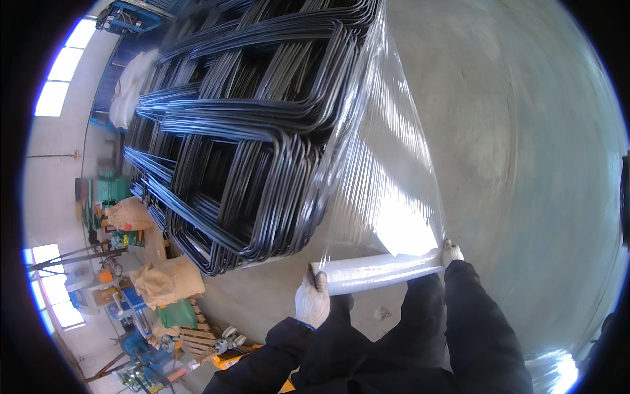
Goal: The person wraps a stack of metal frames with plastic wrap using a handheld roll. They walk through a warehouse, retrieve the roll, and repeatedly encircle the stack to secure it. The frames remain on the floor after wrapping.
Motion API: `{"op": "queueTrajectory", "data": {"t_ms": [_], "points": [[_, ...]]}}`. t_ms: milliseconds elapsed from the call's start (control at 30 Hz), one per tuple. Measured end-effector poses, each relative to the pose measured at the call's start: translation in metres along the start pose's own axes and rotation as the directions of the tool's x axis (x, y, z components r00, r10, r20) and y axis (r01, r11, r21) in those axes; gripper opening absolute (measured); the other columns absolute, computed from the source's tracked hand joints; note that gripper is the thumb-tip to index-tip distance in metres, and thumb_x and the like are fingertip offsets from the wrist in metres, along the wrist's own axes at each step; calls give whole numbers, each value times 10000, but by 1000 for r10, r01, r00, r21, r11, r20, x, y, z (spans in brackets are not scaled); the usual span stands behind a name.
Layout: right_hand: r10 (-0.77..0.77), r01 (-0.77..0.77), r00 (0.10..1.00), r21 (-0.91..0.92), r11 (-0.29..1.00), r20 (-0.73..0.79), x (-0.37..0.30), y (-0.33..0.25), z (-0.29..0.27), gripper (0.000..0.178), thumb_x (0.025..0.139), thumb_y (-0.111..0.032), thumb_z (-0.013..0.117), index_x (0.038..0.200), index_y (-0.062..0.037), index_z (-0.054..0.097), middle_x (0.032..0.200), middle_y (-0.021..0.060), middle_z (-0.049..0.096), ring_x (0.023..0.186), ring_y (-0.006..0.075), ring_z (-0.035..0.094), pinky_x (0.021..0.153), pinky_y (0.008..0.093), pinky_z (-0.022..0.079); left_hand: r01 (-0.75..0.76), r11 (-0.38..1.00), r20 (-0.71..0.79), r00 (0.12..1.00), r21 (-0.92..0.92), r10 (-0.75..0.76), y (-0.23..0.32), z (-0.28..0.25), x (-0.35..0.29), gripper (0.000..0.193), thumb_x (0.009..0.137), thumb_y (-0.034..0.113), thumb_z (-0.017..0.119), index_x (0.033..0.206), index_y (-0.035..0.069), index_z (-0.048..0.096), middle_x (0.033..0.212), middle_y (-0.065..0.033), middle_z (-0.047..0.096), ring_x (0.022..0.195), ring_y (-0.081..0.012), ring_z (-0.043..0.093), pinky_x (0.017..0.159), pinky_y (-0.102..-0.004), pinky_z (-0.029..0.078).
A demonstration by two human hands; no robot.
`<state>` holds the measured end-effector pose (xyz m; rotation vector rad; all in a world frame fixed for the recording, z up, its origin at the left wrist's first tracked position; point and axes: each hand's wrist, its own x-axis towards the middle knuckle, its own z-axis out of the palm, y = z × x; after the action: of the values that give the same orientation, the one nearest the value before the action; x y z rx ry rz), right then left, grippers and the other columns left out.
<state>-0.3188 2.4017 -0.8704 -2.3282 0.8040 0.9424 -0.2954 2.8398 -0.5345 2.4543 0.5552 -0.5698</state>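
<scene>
A roll of clear stretch film (377,272) lies across in front of my legs, held by its two ends. My left hand (312,301), in a white work glove, is closed round the roll's left end. At the right end my right hand (451,253), gloved too, grips the roll, its fingers partly hidden. From the roll a taut sheet of film (387,157) runs up and away to the right side of a tall stack of bent black metal rods (262,144). Film clings along that side of the stack.
Large paper sacks (169,281), a green sack (177,314) and a wooden pallet (197,338) stand at the lower left. Behind them are machines by a windowed wall (56,171). Grey concrete floor (485,131) stretches to the right. More shiny film (552,373) lies at the lower right.
</scene>
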Motion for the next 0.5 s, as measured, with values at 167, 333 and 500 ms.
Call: {"op": "queueTrajectory", "data": {"t_ms": [167, 333, 500], "points": [[302, -290, 953, 225, 930, -18, -88, -8, 97, 805, 1192, -660, 389, 1493, 29, 677, 1439, 342, 740, 1387, 501, 694, 1181, 538, 556, -102, 991, 10, 995, 86, 101, -97, -37, -25, 573, 1217, 455, 498, 1459, -44, 638, 1232, -374, 759, 1143, -585, 719, 955, -657, 570], [221, -217, 975, 257, 942, 15, -160, -21, 228, 805, 1193, -654, 392, 1514, 33, 663, 1474, 325, 730, 1416, 499, 674, 1212, 539, 527, -135, 983, 36, 991, 122, 132, -207, -89, -49, 577, 1219, 464, 496, 1415, -53, 661, 1228, -362, 765, 1139, -577, 726, 945, -640, 580], [170, -193, 977, 194, 962, 129, -199, -71, 310, 884, 1203, -668, 327, 1552, 91, 615, 1510, 344, 704, 1461, 486, 647, 1246, 519, 505, -126, 986, -88, 987, 108, 135, -288, -124, -78, 589, 1216, 467, 499, 1469, -47, 639, 1219, -352, 771, 1130, -566, 736, 941, -634, 586]]}}
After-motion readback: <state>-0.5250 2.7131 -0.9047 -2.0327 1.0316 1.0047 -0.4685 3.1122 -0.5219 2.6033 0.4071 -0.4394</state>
